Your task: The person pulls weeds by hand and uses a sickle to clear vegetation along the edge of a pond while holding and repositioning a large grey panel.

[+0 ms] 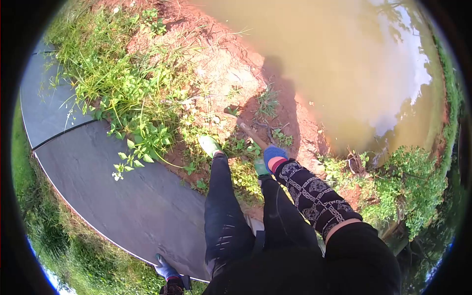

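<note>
Over on the left runs the paving point(118, 187), grass point(83, 241) along its outer side. Just right of it come the weeds point(142, 113), then the bare bank point(236, 59), and there's the pond point(334, 64), far right! Bushes point(413, 182) sit at its near side. Both feet point(210, 145) are between paving and water, the right hand point(274, 157) just right of them, the handle point(253, 135) in its grip reaching left and far over the bank.

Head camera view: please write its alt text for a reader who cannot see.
A gloved right hand holds a wooden handle above the weedy bank of a muddy pond; the gloved left hand is near grey slabs.
</note>
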`<state>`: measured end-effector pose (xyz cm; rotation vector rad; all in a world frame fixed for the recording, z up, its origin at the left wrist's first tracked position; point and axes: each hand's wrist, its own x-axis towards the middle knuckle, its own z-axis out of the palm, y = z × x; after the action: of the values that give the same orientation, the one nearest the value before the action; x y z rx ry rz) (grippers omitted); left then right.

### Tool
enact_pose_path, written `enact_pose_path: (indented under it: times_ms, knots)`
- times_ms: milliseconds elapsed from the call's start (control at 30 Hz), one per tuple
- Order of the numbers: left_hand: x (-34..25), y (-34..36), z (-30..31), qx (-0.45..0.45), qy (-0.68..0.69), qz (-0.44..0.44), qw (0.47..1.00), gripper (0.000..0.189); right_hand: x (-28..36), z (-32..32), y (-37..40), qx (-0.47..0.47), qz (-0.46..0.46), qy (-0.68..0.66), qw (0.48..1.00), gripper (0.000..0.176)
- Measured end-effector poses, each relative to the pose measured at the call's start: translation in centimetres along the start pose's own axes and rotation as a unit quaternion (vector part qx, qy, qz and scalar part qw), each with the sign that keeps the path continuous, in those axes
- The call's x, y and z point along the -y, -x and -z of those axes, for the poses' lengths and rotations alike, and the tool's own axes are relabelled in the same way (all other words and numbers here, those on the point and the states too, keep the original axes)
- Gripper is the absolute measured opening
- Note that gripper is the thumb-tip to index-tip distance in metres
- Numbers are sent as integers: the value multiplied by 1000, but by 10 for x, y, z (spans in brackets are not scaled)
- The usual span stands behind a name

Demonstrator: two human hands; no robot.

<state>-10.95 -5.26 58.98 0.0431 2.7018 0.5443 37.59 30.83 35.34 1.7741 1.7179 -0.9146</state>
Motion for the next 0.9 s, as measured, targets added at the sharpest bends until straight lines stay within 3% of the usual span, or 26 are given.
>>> enact_pose_path:
  times_ms: [33, 167, 267, 500, 667, 733, 900]
  knots:
    - [2, 1, -3, -4, 15, -4, 1000, 53, 0, -4, -2, 35, -22, 8, 999, 22]
    - [15, -6, 3, 8, 19, -37, 999, 52, 4, -11, 3, 24, -68, -30, 997, 23]
    - [-6, 5, -1, -11, -32, -15, 999, 52, 5, -8, 6, 25, -45, -9, 999, 23]
    - [-4, 8, -4, -48, -74, -63, 994, 56, -19, -27, -19, 39, 32, 36, 998, 23]
    - [-5, 8, -4, -98, -123, -70, 985, 56, -27, 0, -37, 80, 72, 92, 990, 25]
    - [-7, 12, -3, -60, -70, -103, 990, 56, -34, 5, -51, 160, 102, 183, 965, 26]
    - [1, 11, 0, -50, -70, -84, 993, 54, -39, 9, -48, 88, 49, 106, 989, 26]
